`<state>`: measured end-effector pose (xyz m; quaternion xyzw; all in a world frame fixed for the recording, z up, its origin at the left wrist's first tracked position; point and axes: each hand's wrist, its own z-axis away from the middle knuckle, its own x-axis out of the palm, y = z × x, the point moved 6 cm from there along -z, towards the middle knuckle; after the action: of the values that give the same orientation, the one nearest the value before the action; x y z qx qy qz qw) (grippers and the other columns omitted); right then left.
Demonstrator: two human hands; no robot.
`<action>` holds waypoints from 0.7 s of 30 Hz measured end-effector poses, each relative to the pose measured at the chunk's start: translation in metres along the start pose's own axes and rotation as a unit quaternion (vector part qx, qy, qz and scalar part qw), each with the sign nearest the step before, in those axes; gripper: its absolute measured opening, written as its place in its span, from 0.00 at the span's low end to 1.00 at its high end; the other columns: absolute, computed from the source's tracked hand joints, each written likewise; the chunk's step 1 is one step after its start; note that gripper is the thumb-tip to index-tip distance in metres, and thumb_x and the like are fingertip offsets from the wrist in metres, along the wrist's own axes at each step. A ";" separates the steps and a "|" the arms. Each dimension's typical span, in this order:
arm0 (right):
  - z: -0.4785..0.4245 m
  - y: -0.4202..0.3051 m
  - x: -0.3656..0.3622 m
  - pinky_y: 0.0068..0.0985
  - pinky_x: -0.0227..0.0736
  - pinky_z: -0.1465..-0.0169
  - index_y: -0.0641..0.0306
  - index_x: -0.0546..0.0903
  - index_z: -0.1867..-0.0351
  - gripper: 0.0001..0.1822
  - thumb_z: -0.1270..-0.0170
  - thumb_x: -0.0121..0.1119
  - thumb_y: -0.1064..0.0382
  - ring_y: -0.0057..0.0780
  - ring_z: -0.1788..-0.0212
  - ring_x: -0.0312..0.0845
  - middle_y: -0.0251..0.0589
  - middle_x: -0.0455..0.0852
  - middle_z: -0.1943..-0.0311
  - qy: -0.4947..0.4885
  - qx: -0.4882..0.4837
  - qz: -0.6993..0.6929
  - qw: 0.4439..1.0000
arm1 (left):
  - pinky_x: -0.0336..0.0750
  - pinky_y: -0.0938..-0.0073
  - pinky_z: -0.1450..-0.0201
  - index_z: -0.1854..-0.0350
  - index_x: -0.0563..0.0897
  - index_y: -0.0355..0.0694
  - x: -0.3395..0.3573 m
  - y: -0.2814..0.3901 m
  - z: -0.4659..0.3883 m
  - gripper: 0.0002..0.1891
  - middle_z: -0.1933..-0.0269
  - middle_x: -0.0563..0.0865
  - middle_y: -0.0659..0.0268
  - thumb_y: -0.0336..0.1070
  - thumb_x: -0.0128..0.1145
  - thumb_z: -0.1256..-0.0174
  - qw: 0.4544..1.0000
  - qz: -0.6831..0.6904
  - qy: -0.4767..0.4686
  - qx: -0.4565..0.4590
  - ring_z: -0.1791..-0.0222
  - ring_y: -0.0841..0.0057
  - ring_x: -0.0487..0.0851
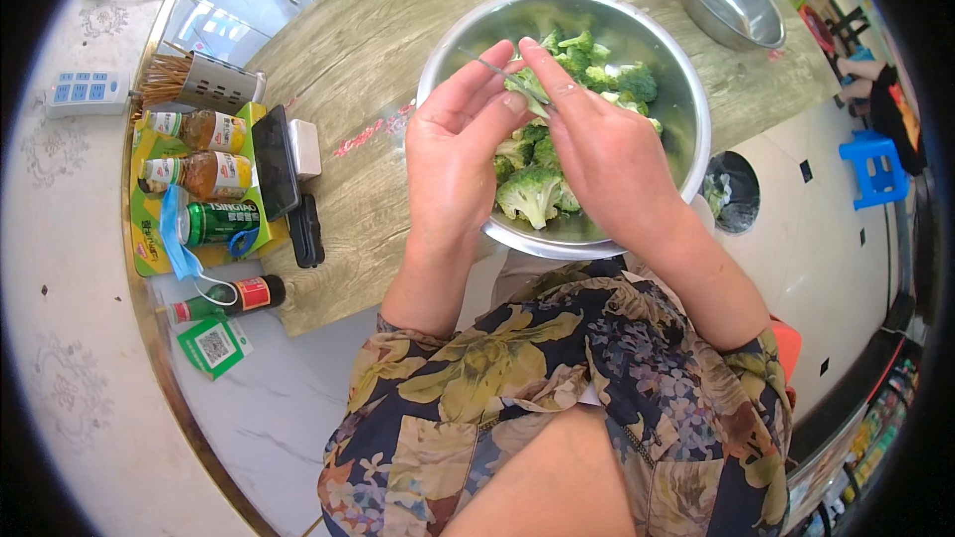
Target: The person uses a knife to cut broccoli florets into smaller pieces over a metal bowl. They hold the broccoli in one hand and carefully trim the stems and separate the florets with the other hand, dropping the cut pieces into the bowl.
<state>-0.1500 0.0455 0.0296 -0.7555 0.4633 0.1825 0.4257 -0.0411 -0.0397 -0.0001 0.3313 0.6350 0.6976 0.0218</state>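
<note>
A large stainless steel bowl (690, 164) holds many cut broccoli florets (531, 192). Above it, my left hand (462, 142) holds a small piece of broccoli (528, 89) between thumb and fingers. My right hand (604, 142) grips a thin-bladed knife (498, 71), its index finger stretched along the tool and its blade against the piece. The knife's handle is hidden in the right palm. Both hands are close together over the bowl's near half.
A smaller metal bowl (727, 0) stands at the wooden table's (358, 216) far right. Jars, a green can (220, 224), a phone (274, 162) and chopsticks (166, 79) line the left side. A lined bin (735, 194) and a blue stool (873, 168) are on the floor at right.
</note>
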 end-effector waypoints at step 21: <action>0.003 0.001 0.003 0.42 0.81 0.58 0.62 0.71 0.27 0.29 0.30 0.58 0.72 0.57 0.57 0.86 0.61 0.87 0.53 -0.028 0.033 -0.108 0.993 | 0.79 0.80 0.52 0.31 0.71 0.28 -0.006 0.007 -0.008 0.29 0.45 0.85 0.54 0.16 0.54 0.38 0.997 -0.053 -0.056 -0.006 0.51 0.78 0.84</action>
<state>-0.1493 0.0465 0.0252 -0.7813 0.3722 0.1414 0.4807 -0.0373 -0.0503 0.0040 0.3350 0.6455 0.6796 0.0964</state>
